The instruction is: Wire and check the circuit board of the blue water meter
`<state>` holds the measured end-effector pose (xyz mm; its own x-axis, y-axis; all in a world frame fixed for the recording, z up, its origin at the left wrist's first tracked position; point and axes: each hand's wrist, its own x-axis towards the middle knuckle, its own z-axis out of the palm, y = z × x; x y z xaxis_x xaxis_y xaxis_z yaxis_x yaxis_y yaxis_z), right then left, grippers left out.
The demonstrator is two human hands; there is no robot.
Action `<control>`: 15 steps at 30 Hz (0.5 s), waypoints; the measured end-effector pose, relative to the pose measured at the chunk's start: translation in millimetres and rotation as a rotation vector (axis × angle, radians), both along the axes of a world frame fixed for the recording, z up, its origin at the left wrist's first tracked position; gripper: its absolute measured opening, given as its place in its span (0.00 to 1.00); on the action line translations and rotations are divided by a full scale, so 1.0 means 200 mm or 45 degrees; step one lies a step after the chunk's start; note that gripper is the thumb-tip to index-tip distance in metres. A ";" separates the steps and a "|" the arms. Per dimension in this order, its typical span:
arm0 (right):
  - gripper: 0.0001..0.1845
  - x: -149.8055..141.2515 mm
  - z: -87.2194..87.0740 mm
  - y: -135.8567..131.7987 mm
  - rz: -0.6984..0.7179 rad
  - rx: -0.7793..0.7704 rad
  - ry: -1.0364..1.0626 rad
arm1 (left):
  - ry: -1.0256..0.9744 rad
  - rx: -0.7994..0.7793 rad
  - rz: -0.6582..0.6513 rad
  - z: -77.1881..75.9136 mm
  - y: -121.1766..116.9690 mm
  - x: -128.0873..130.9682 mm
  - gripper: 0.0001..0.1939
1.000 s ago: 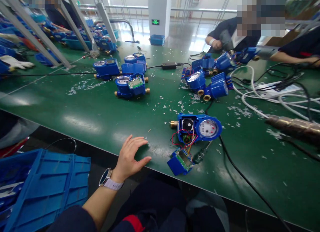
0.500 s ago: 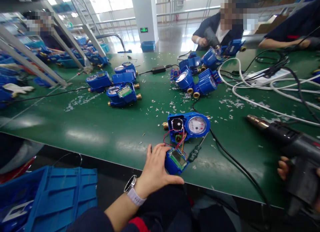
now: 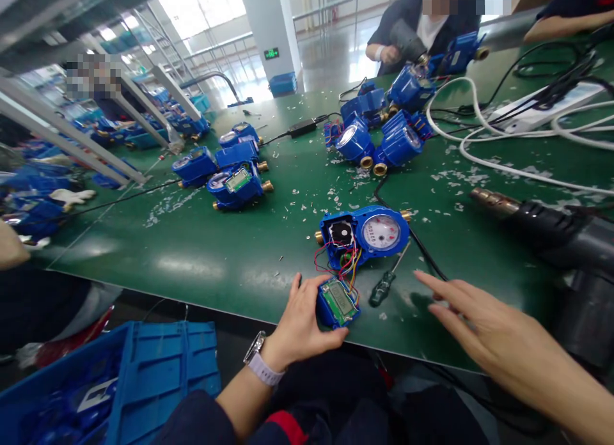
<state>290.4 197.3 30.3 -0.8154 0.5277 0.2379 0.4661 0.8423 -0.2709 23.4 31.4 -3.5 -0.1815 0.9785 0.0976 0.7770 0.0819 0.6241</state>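
Observation:
My left hand (image 3: pixel 304 320) grips a small blue display module (image 3: pixel 339 302) by its edges, fingers at the top left and thumb underneath. Its green circuit board and grey screen face up. Thin coloured wires (image 3: pixel 352 266) run from it into the open compartment of a blue water meter (image 3: pixel 382 233), which lies on the table with a round dial and brass ends. My right hand (image 3: pixel 484 323) is open, fingers stretched out above the table and holding nothing. Between the hands lies a screwdriver (image 3: pixel 382 289), its tip toward the meter. A black heat gun (image 3: pixel 542 224) sits right of the meter.
Other blue meters stand at the back left (image 3: pixel 237 183) and back centre (image 3: pixel 355 143). White cable (image 3: pixel 503 165) and a power strip (image 3: pixel 551 106) occupy the right. Plastic scraps litter the green table (image 3: pixel 201 240). A blue crate (image 3: pixel 158 362) is below left. A co-worker (image 3: pixel 398 29) sits opposite.
My right hand has let go of the heat gun and come left, open, toward the screwdriver. My left hand stays at the display module, its thumb now against the lower edge.

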 end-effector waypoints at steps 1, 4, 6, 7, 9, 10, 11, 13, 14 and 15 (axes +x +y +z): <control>0.26 -0.11 -0.02 -0.04 0.022 -0.003 -0.025 | 0.008 -0.002 0.002 0.00 -0.01 -0.01 0.42; 0.34 -0.29 -0.10 -0.09 0.024 -0.010 -0.069 | 0.056 -0.023 0.046 0.01 -0.01 -0.03 0.42; 0.40 -0.30 -0.14 -0.10 -0.013 -0.020 -0.075 | 0.088 -0.037 0.100 0.01 0.00 -0.03 0.44; 0.41 -0.28 -0.16 -0.11 -0.042 -0.027 -0.073 | 0.101 -0.037 0.122 0.01 0.00 -0.03 0.45; 0.39 -0.23 -0.18 -0.11 -0.115 -0.033 -0.051 | 0.117 -0.017 0.158 0.00 0.02 -0.03 0.46; 0.38 -0.20 -0.18 -0.12 -0.144 -0.040 -0.032 | 0.119 0.001 0.165 -0.01 0.02 -0.02 0.45; 0.36 -0.17 -0.18 -0.12 -0.167 -0.051 -0.011 | 0.118 0.021 0.161 -0.02 0.03 -0.02 0.43; 0.32 -0.09 -0.19 -0.13 -0.215 -0.088 0.041 | 0.105 0.061 0.133 -0.03 0.03 -0.03 0.40; 0.30 -0.05 -0.19 -0.14 -0.256 -0.105 0.070 | 0.095 0.082 0.117 -0.04 0.02 -0.03 0.40; 0.28 -0.01 -0.19 -0.16 -0.307 -0.129 0.097 | 0.083 0.099 0.100 -0.04 0.02 -0.04 0.40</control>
